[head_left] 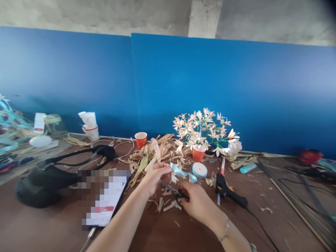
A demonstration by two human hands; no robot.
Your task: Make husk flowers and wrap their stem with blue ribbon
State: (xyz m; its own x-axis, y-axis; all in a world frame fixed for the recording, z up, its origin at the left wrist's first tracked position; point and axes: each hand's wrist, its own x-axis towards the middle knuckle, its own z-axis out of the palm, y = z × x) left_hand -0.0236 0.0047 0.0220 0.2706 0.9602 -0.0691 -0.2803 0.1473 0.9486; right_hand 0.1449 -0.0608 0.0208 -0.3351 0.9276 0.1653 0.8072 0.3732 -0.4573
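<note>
My left hand (157, 176) pinches the free end of a light blue ribbon (180, 171), which runs right toward its roll (199, 170). In my right hand (195, 199) is a pair of black-handled scissors (180, 196), with the blades pointing left below the ribbon; I cannot tell how far they are apart. Beyond the roll, a red paper cup (198, 153) holds a bunch of pale husk flowers (203, 129) on green stems. Dried corn husks (154, 150) are heaped behind my left hand, and husk scraps (172, 204) lie under the scissors.
A black glue gun (228, 192) with a trailing cord lies to the right, near a cyan tube (248, 168). To the left are a phone (110, 199) on a cable and a black bag (49, 185). Another red cup (141, 140) stands by the husks, before a blue partition (223, 84).
</note>
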